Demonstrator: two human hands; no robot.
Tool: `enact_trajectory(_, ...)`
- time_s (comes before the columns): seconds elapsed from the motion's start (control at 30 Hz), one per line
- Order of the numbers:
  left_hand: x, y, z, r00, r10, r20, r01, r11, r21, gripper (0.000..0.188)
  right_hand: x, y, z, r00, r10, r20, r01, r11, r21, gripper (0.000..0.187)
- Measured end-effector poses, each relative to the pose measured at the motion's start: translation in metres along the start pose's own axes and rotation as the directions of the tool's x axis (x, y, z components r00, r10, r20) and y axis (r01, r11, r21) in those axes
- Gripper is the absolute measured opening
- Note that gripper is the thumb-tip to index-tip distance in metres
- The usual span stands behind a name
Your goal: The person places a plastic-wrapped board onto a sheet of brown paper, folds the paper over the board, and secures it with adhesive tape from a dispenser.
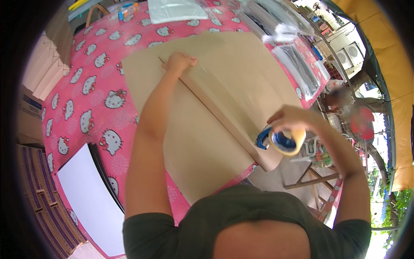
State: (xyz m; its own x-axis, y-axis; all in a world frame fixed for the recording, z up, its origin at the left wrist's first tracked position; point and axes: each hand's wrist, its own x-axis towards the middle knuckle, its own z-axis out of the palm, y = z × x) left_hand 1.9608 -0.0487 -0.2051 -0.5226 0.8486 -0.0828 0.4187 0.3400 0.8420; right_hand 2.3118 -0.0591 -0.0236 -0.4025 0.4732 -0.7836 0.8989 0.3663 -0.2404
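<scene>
A large sheet of brown kraft paper (189, 142) lies on the table, with a long folded strip (215, 116) running diagonally across it. At the far end of this fold, my left hand (179, 64) is closed on the paper, fingers curled over it. My right hand (289, 118) grips a blue tape dispenser (262, 139) carrying a wide tape roll (285, 142), held above the near right end of the fold. A shiny band, apparently clear tape, runs beside the fold from near my left hand toward the dispenser.
Pink patterned cloth (92, 116) covers the table. White boards (92, 198) lie at the left, near stacked cartons (39, 185). Plastic-wrapped bundles (297, 69) line the far right edge, and clear plastic bags (177, 11) lie at the back. A wooden stand (312, 181) is below right.
</scene>
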Motion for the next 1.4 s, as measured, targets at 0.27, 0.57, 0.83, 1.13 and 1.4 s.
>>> enact_trajectory(0.27, -0.021, -0.016, 0.015, 0.994, -0.035, -0.100, 0.041, 0.997, 0.061, 0.037, 0.000, 0.077, -0.017, 0.953, 0.267, 0.142, -0.245, 0.956, -0.160, 0.037)
enact_trajectory(0.57, -0.076, 0.010, 0.019, 0.889, 0.254, -0.381, -0.033, 0.865, 0.501, 0.034, -0.068, 0.215, -0.044, 0.859, 0.008, -0.511, -0.063, 0.994, -0.090, 0.047)
enact_trajectory(0.83, -0.206, 0.080, 0.150, 0.928, 0.352, 0.119, -0.307, 0.547, 0.779, 0.056, 0.112, 0.298, -0.038, 0.274, -0.272, -0.923, 0.403, 0.903, -0.147, 0.058)
enact_trajectory(1.13, -0.276, 0.028, 0.195, 0.916, 0.056, -0.397, -0.223, 0.893, -0.390, 0.048, 0.148, 0.244, -0.068, 0.054, -0.554, -0.831, 0.465, 0.750, -0.470, 0.035)
enact_trajectory(1.4, -0.257, 0.100, 0.209, 0.838, -0.411, -0.358, 0.038, 0.699, -0.714, 0.051, 0.210, 0.203, -0.038, 0.646, -0.448, -0.618, 0.658, 0.737, 0.155, 0.036)
